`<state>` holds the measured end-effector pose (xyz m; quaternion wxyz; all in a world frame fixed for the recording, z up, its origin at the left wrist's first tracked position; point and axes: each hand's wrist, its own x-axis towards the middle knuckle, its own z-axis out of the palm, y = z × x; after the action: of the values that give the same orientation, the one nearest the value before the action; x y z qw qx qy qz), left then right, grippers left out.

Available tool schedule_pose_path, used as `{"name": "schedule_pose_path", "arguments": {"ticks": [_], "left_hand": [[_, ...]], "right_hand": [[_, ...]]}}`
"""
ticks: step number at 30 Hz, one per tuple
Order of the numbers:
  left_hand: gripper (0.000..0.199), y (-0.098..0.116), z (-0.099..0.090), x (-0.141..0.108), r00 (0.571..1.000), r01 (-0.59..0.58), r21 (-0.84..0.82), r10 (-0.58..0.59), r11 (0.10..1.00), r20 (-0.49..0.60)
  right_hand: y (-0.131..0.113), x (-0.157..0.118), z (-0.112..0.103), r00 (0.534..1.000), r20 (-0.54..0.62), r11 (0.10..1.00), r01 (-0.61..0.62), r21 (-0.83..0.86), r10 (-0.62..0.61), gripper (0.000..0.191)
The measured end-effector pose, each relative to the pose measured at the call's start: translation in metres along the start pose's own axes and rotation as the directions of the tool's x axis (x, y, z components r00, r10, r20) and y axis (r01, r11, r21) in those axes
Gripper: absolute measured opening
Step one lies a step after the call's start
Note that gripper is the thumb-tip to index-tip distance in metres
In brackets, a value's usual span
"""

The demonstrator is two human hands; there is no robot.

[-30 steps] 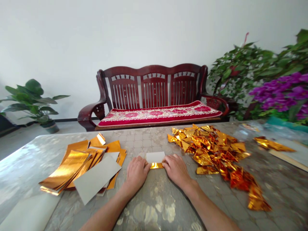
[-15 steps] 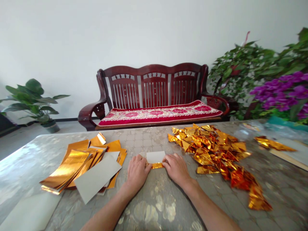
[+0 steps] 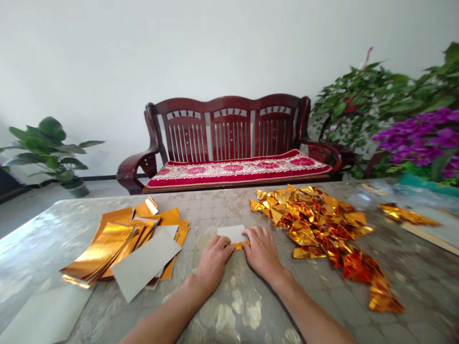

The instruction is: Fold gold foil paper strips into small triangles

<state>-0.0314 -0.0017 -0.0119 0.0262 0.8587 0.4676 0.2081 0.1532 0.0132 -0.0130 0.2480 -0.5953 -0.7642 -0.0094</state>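
Observation:
A small sheet of foil paper [image 3: 231, 232] lies on the table in front of me, white side up, its near edge folded over into a narrow gold strip. My left hand [image 3: 214, 260] presses on the left part of that fold, fingers bent and thumb toward the middle. On the right end, my right hand [image 3: 261, 248] pinches the same fold with thumb and fingers. Only a short bit of the gold strip shows between the two thumbs. The fingertips partly cover the paper's sides.
Left of my hands is a loose stack of gold foil sheets [image 3: 103, 243] with a white-backed sheet [image 3: 147, 265] on top. A heap of folded gold foil pieces [image 3: 315, 220] spreads to the right. Farther right lie a board [image 3: 430, 237] and clear plastic [image 3: 369, 193]. A wooden bench [image 3: 229, 129] stands beyond the table.
My left hand has slid right along the fold, closer to my right hand, so less gold strip shows. The paper has turned slightly. My right hand has barely moved.

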Motion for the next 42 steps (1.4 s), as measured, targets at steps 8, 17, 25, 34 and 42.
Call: {"name": "schedule_pose_path", "arguments": {"ticks": [8, 17, 25, 34, 42], "left_hand": [[0.026, 0.021, -0.002, -0.002, 0.976, -0.014, 0.209, -0.032, 0.978, 0.213], [0.03, 0.029, 0.0, -0.016, 0.98, -0.007, 0.35, -0.063, 0.937, 0.188], [0.03, 0.032, -0.009, -0.026, 0.979, 0.0, 0.431, -0.087, 0.902, 0.183], [0.034, -0.002, -0.014, -0.012, 0.988, 0.077, 0.31, -0.113, 0.947, 0.101], [0.033, -0.017, -0.013, -0.002, 0.969, 0.215, 0.15, -0.23, 0.965, 0.093]], "right_hand": [[-0.008, -0.002, 0.01, 0.999, -0.034, 0.999, 0.0, -0.049, -0.002, 0.039], [0.006, -0.002, 0.006, 0.999, 0.033, 0.996, -0.013, -0.084, 0.016, 0.037], [0.011, -0.002, -0.001, 0.997, 0.064, 0.999, 0.039, 0.025, -0.041, 0.024], [0.009, -0.007, -0.008, 0.977, 0.067, 0.967, 0.187, 0.172, -0.201, 0.023], [-0.004, -0.009, -0.008, 0.875, 0.078, 0.833, 0.424, 0.355, -0.478, 0.029]]}}
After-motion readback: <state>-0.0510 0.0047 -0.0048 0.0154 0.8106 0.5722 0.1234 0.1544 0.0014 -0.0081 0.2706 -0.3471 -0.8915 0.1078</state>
